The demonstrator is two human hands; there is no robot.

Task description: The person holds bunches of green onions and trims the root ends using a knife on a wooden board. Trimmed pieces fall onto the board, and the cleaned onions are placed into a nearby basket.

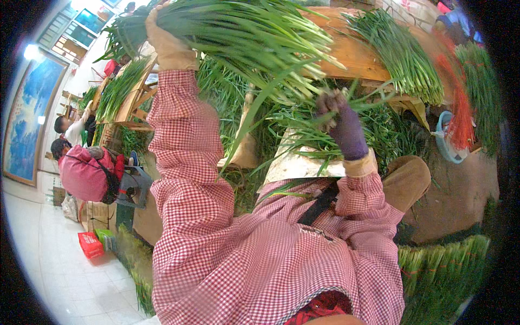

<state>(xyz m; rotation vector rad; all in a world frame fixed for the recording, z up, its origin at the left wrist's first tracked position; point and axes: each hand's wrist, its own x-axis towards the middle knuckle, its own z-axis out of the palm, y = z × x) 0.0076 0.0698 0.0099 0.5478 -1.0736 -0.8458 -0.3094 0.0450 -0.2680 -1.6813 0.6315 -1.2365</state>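
My left hand, in a pale glove, is raised at the top left against the leafy side of a large bundle of long green leafy stalks, like garlic chives. The pale stalk ends point right. My right hand, in a purple glove, is just below those ends, its fingers curled around some loose green leaves; blur hides the exact grip. Below it, more loose leaves lie over a pale board at my lap. Whether the left fingers close around the big bundle cannot be told.
A wooden bench carries another bundle of green stalks. Red ties hang above a light blue basket at right. Tied bundles stand at lower right. A person in a pink top sits at left; other people are farther off.
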